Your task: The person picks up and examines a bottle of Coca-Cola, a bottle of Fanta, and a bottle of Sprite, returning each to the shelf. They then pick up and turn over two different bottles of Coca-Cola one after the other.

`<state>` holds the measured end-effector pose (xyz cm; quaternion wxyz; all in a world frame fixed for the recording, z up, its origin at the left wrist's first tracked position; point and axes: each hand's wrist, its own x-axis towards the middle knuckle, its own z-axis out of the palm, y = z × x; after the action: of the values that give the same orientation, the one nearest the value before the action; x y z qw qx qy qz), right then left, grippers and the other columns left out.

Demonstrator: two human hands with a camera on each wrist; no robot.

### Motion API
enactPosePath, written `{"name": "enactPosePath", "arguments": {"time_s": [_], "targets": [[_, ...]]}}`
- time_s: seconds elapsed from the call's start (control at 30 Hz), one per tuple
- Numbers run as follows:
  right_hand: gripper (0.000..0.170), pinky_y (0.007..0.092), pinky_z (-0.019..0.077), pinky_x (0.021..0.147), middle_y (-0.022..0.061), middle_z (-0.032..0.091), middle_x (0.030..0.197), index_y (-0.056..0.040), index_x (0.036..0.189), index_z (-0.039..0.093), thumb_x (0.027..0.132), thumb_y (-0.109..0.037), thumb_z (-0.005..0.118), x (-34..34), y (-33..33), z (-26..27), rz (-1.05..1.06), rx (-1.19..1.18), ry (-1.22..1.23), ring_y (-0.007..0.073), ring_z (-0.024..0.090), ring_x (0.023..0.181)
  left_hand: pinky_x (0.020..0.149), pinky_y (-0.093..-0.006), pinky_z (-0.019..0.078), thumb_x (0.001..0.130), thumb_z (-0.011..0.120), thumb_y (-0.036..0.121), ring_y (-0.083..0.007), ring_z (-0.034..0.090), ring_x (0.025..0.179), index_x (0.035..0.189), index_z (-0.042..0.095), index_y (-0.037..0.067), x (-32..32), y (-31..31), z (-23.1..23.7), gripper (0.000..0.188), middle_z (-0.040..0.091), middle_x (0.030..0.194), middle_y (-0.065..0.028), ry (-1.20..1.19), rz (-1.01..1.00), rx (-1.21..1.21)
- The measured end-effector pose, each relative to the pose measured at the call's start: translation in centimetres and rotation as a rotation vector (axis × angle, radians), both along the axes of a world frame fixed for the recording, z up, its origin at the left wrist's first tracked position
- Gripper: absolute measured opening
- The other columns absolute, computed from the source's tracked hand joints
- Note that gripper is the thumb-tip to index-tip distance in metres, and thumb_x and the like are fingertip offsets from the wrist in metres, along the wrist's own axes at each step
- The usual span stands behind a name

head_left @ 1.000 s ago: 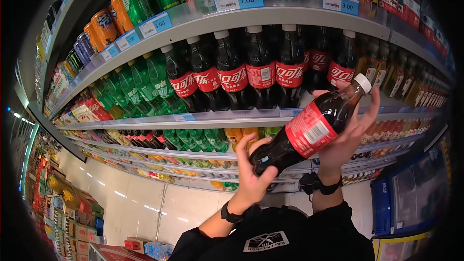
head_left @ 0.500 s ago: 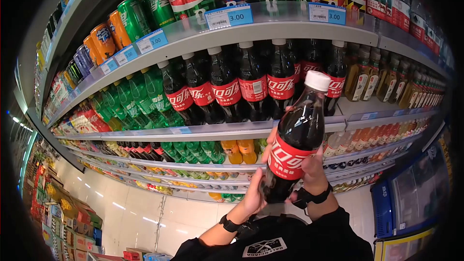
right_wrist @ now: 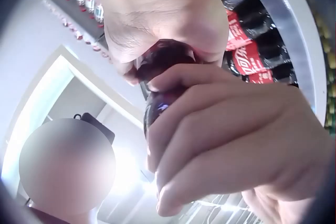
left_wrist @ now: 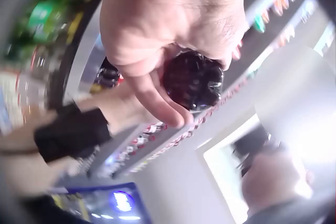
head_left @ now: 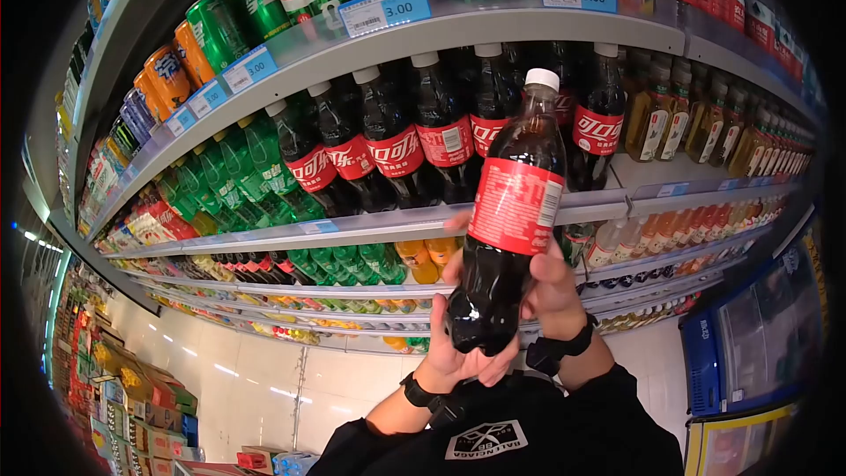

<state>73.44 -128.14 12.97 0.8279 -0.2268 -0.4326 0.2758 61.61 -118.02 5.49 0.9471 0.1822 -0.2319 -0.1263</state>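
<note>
A large cola bottle [head_left: 515,203] with a red label and white cap stands nearly upright in the head view, its cap leaning slightly right. The left hand [head_left: 458,357] grips its base from below; in the left wrist view the fingers of this hand [left_wrist: 157,61] curl round the dark bottle bottom [left_wrist: 194,81]. Higher up, the right hand [head_left: 553,291] holds the bottle's lower side, partly hidden behind it. In the right wrist view the right hand [right_wrist: 163,19] and the left hand [right_wrist: 236,124] both wrap the bottle [right_wrist: 157,109].
Behind the bottle, a shelf row holds cola bottles [head_left: 392,150], green bottles [head_left: 256,172] and amber bottles [head_left: 656,119]. Cans [head_left: 216,31] line the shelf above, whose edge [head_left: 493,25] carries price tags. A blue cooler [head_left: 702,361] stands at the right.
The bottle has gone from strongly tilted to nearly upright and turned, so small print and a barcode now face the camera. Both hands have shifted round its lower part.
</note>
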Motion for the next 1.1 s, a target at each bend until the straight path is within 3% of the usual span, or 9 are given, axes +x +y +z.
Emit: {"name": "enactPosePath", "arguments": {"time_s": [0.1, 0.3, 0.4, 0.53, 0.73, 0.83, 0.9, 1.0, 1.1], "targets": [[0.088, 0.0387, 0.0669, 0.077, 0.0281, 0.054, 0.138, 0.0084, 0.142, 0.041, 0.087, -0.048, 0.08, -0.4, 0.1, -0.8, 0.098, -0.008, 0.093, 0.0363, 0.073, 0.105, 0.06, -0.0319, 0.0594, 0.088, 0.036, 0.091, -0.0278, 0.069, 0.074, 0.152, 0.035, -0.004, 0.8, 0.2, -0.5, 0.115, 0.066, 0.109, -0.0203, -0.174, -0.209, -0.167], [0.074, 0.0378, 0.0566, 0.097, 0.0146, 0.062, 0.129, 0.0009, 0.143, 0.045, 0.084, -0.023, 0.083, 0.4, -1.3, -1.1, -0.183, -0.075, 0.026, 0.0219, 0.069, 0.11, 0.084, -0.0432, 0.0617, 0.094, 0.062, 0.068, -0.0309, 0.07, 0.109, 0.157, 0.033, 0.0, 1.2, 2.7, 0.6, 0.097, 0.061, 0.136, -0.0186, 0.127, 0.337, 0.46], [0.094, 0.0358, 0.0492, 0.104, 0.0116, 0.054, 0.138, -0.003, 0.152, 0.03, 0.079, -0.009, 0.088, -0.8, -1.3, -0.8, -0.605, -0.161, -0.094, 0.0173, 0.059, 0.122, 0.096, -0.035, 0.0559, 0.076, 0.093, 0.01, -0.0177, 0.066, 0.111, 0.153, 0.039, 0.0, 1.8, 2.4, 0.5, 0.095, 0.064, 0.129, -0.0088, -0.021, 0.806, 0.878], [0.103, 0.0372, 0.0458, 0.111, 0.0155, 0.048, 0.151, 0.0007, 0.163, 0.012, 0.097, -0.056, 0.067, -0.2, -1.4, -1.1, -0.654, -0.124, -0.135, 0.0207, 0.055, 0.133, 0.084, -0.0309, 0.0583, 0.079, 0.088, 0.051, -0.018, 0.072, 0.089, 0.141, 0.05, -0.004, 1.7, 2.0, 2.4, 0.091, 0.069, 0.11, -0.0151, 0.029, 0.525, 0.613], [0.095, 0.0447, 0.0597, 0.097, 0.026, 0.056, 0.141, 0.0045, 0.154, 0.027, 0.098, -0.065, 0.059, 1.4, -1.6, -2.5, -0.099, 0.049, 0.003, 0.0318, 0.07, 0.111, 0.063, -0.0302, 0.0607, 0.082, 0.061, 0.084, -0.0241, 0.076, 0.08, 0.142, 0.048, -0.007, 2.4, 3.3, -1.7, 0.11, 0.071, 0.11, -0.0235, 0.026, -0.033, 0.315], [0.095, 0.0444, 0.0608, 0.094, 0.0257, 0.056, 0.139, 0.004, 0.152, 0.03, 0.095, -0.064, 0.064, 0.5, -1.5, -3.1, -0.347, 0.095, 0.031, 0.0338, 0.072, 0.106, 0.078, -0.0304, 0.0611, 0.081, 0.077, 0.068, -0.0232, 0.075, 0.096, 0.144, 0.047, -0.005, 2.1, 2.3, 1.6, 0.102, 0.069, 0.118, -0.0196, 0.171, 0.375, 0.572], [0.091, 0.0433, 0.0533, 0.104, 0.0193, 0.054, 0.142, -0.0002, 0.158, 0.02, 0.097, -0.042, 0.073, -0.9, -1.5, -3.3, -0.751, -0.029, -0.01, 0.0309, 0.066, 0.119, 0.101, -0.031, 0.05, 0.065, 0.1, 0.018, -0.0175, 0.066, 0.112, 0.146, 0.048, 0.0, 3.2, 2.3, 2.0, 0.098, 0.066, 0.124, -0.0103, -0.027, 0.803, 1.018], [0.099, 0.0387, 0.0364, 0.117, 0.0161, 0.038, 0.156, -0.0031, 0.165, 0.004, 0.097, -0.024, 0.074, -1.1, -1.7, -2.6, -0.79, -0.111, -0.065, 0.0224, 0.046, 0.14, 0.096, -0.032, 0.0548, 0.071, 0.095, 0.018, -0.0177, 0.066, 0.11, 0.144, 0.05, -0.001, 3.4, 2.2, 1.8, 0.087, 0.066, 0.123, -0.0104, -0.068, 0.868, 1.15], [0.102, 0.0404, 0.0324, 0.12, 0.0168, 0.031, 0.163, -0.0036, 0.166, -0.004, 0.095, -0.014, 0.068, -0.6, -2.0, -1.2, -0.616, 0.036, 0.017, 0.0233, 0.04, 0.146, 0.072, -0.0299, 0.0563, 0.077, 0.08, 0.05, -0.0227, 0.07, 0.087, 0.141, 0.051, -0.005, 2.3, 1.8, 1.2, 0.09, 0.066, 0.118, -0.0192, 0.101, 0.447, 0.685]]}}
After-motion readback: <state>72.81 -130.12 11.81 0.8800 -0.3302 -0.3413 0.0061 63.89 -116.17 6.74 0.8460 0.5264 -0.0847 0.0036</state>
